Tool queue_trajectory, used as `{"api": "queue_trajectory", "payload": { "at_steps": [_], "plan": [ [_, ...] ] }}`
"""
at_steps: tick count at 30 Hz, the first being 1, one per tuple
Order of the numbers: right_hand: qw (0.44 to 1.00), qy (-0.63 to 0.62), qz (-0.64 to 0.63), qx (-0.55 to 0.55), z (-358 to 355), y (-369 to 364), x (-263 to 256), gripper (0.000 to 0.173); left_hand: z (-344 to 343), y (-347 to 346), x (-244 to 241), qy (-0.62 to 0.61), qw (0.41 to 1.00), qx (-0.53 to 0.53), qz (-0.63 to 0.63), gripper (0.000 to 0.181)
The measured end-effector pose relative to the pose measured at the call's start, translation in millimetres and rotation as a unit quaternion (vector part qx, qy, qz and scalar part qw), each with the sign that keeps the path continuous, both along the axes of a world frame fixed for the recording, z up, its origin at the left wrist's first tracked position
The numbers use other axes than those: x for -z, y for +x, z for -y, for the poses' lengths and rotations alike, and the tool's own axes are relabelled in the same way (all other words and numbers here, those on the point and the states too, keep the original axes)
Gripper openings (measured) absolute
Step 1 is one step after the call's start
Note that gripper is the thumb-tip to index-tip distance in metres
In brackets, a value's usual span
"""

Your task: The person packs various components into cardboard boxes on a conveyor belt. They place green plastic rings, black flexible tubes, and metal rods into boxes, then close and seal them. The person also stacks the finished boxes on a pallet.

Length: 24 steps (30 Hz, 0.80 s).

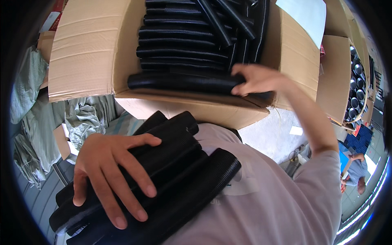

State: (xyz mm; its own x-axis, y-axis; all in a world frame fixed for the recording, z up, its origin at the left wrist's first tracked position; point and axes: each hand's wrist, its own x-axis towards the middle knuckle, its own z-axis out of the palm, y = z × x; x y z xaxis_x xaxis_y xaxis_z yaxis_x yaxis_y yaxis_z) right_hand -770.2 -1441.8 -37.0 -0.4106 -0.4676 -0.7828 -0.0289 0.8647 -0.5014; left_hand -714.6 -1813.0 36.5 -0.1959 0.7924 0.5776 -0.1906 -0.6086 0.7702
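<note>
Several black ribbed tubes (177, 171) lie bundled against my torso. My left hand (114, 174) is spread over them, fingers apart, pressing them to me; what supports them below is hidden. Beyond them stands an open cardboard box (190, 105) filled with rows of black tubes (180, 41), two of them slanting across the top right. My right hand (257, 79) reaches into its near right corner, thumb and fingers around the right end of a black tube (180, 81) lying along the near wall.
Box flaps spread left (82, 52) and right (300, 55), with a white sheet (306, 18) on the right one. Another cardboard box (333, 76) of tubes stands at right. Woven sacks (43, 131) hang or lie at left. A person (356, 171) is in the far right background.
</note>
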Motion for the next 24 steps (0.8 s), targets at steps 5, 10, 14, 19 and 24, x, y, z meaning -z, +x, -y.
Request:
{"api": "queue_trajectory", "payload": {
  "at_steps": [5,10,14,19,24],
  "plan": [
    [0.891,-0.404,-0.167,0.125,30.6,-15.8,-126.5,0.056,11.4,15.4,11.5,0.006,0.991,-0.018,0.131,0.052],
    [0.755,-0.481,-0.441,-0.067,132.7,42.6,-140.2,0.026,-3.6,36.0,0.3,0.043,0.959,-0.121,0.253,0.052],
    [0.791,-0.580,-0.184,-0.060,92.4,26.4,-115.2,0.033,-9.6,12.1,-26.5,0.033,0.999,-0.028,0.000,0.054],
    [0.959,0.005,-0.278,-0.045,35.7,-12.5,54.1,0.058,-14.5,14.7,-37.5,0.018,0.998,-0.008,-0.067,0.061],
    [0.942,-0.005,-0.303,-0.145,56.3,27.7,146.6,0.063,-11.1,27.4,-31.6,-0.003,0.999,-0.046,-0.027,0.058]
  ]
}}
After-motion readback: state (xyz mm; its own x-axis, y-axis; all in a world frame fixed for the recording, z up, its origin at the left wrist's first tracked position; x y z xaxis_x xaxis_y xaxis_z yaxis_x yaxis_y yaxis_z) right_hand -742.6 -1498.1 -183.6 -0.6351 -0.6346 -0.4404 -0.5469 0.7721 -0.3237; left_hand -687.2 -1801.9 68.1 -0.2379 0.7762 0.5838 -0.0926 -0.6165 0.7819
